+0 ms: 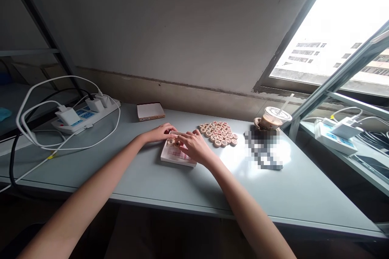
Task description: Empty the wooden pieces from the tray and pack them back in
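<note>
A shallow white box with a red-lined sheet inside lies on the grey table. Round wooden pieces with dark characters, one of them a piece, sit in its upper left part. My left hand rests at the box's far left corner, fingers bent against the edge. Over the box's upper right part reaches my right hand, its fingertips on the pieces; what lies beneath them is partly hidden. Right of the box, several wooden pieces with red or dark characters lie flat in a close group.
An open box lid lies at the back. On the left is a power strip with looped white cables. A plastic cup with a straw stands back right, beside a blurred item. Another power strip is at the far right.
</note>
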